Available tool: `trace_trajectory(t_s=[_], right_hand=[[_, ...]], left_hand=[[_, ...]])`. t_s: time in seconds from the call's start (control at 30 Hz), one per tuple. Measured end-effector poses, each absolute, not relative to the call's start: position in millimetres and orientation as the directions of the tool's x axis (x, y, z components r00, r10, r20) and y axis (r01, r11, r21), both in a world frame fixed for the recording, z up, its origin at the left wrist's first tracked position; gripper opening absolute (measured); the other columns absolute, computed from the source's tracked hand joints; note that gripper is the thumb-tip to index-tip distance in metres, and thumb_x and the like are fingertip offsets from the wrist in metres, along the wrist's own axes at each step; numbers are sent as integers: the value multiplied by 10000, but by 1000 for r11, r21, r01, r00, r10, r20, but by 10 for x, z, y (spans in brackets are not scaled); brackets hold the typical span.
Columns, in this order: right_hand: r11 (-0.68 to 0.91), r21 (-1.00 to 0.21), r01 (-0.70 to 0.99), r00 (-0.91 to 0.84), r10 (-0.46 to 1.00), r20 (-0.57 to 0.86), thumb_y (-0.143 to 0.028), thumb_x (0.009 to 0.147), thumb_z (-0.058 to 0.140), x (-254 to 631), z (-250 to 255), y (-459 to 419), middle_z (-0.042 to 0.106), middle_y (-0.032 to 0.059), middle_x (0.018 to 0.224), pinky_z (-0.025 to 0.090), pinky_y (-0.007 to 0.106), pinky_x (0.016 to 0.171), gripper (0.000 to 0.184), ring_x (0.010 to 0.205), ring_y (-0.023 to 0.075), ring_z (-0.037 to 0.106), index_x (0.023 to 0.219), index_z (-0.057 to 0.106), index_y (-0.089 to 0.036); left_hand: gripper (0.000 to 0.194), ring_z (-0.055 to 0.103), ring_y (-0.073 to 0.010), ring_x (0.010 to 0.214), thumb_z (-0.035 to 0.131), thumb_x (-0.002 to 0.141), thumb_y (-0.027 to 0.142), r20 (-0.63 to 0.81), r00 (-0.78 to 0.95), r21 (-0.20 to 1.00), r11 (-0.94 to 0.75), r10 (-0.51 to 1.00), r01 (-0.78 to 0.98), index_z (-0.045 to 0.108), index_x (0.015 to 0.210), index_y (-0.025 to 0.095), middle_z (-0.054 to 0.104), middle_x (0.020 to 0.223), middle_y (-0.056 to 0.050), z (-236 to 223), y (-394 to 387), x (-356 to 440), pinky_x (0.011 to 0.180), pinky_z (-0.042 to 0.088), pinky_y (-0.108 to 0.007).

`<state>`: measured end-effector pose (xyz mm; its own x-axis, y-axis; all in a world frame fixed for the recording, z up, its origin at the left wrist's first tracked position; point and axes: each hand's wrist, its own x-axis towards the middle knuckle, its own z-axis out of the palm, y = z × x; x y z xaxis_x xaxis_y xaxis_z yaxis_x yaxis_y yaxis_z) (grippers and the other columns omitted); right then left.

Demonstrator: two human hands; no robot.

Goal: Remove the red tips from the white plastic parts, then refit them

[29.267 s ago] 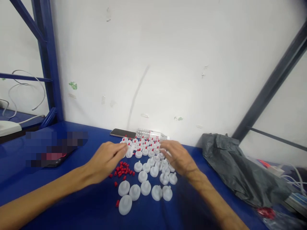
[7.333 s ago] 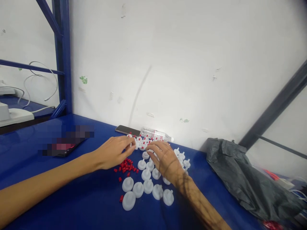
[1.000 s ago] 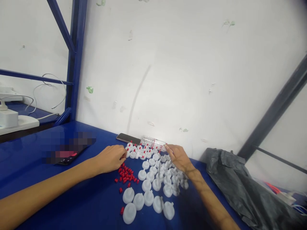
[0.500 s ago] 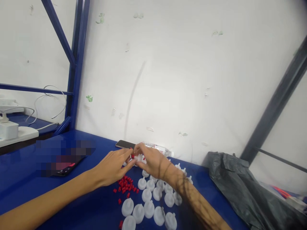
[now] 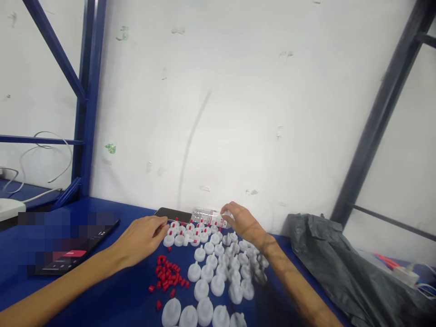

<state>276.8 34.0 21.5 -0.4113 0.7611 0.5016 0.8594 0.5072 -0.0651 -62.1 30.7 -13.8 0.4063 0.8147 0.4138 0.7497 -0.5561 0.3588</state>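
Note:
My left hand [image 5: 145, 240] hovers at the left edge of a group of white nozzle lids with red tips [image 5: 179, 240]. Its thumb and fingers are slightly apart, and nothing shows between them. On the far side, my right hand [image 5: 242, 222] is raised beside a clear plastic bottle [image 5: 204, 215] lying on its side, fingers bent and apart from the thumb, holding nothing I can see. Between my forearms many white nozzle lids [image 5: 217, 285] without red tips stand in loose rows. Left of these lies a scattered pile of small red caps [image 5: 165, 274].
A dark phone [image 5: 173, 214] lies by the wall behind the lids. At the left, a lit screen device [image 5: 73, 254] rests on the blue table [image 5: 112, 299]. A dark grey plastic bag [image 5: 327, 254] covers the right side. Blue metal posts [image 5: 90, 109] frame the wall.
My hands, together over a white lid and red cap before, have separated: the left moved left, the right moved right. The capped group is now uncovered. The view has shifted slightly.

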Motion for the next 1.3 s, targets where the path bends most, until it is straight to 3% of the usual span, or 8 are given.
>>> trace_trajectory(t_s=[0.07,0.23,0.37,0.53,0.77,1.1,1.3], right_hand=[[466,-90,880,-374,797,474,-207,998,562,2947,163,399,726,78,1056,493,371,947,145,1007,230,674,1051,697,-197],[431,-126,894,-357,853,381,-305,1016,523,3029,47,415,784,71,1118,489,361,996,275,1077,244,701,1068,781,-224],[413,-149,899,-356,884,303,-253,983,517,2977,36,388,791,52,1146,530,303,932,322,1000,214,741,1165,781,-224],[383,-139,913,-346,909,232,-115,884,505,2937,37,350,787,47,1165,529,292,955,431,1053,218,740,1197,779,-229],[398,-108,911,-377,910,175,-87,849,477,2931,-62,413,792,55,1142,545,294,913,489,975,222,755,1205,778,-233],[421,-80,904,-403,899,173,-86,809,542,2975,-231,551,759,59,1237,501,314,1016,494,1113,234,709,1230,757,-228],[392,-74,917,-362,896,258,-145,922,516,2925,-98,447,757,80,1154,485,327,988,366,1065,221,694,1192,750,-227]], left_hand=[[264,565,-229,762,373,985,308,355,421,257,-520,835,815,521,788,211,637,800,-41,-170,353,-668,710,346,-341],[248,617,-263,878,385,961,264,275,465,236,-528,841,816,588,832,205,641,934,-75,-260,372,-667,759,403,-371],[256,634,-258,983,394,966,244,241,526,231,-575,816,785,648,956,220,638,1042,-64,-246,342,-645,835,438,-377],[267,644,-237,1039,415,965,217,212,590,231,-627,779,744,669,1041,244,655,1094,-43,-214,280,-623,868,447,-354],[276,660,-234,992,417,969,225,172,627,212,-650,760,730,690,1005,244,683,1073,-51,-230,247,-603,829,455,-341],[203,657,-243,882,468,940,273,198,609,180,-639,768,748,663,919,224,716,958,-57,-254,267,-613,773,432,-340],[227,645,-239,802,451,956,274,224,620,166,-656,752,736,659,880,228,716,850,-40,-212,211,-599,700,398,-329]])
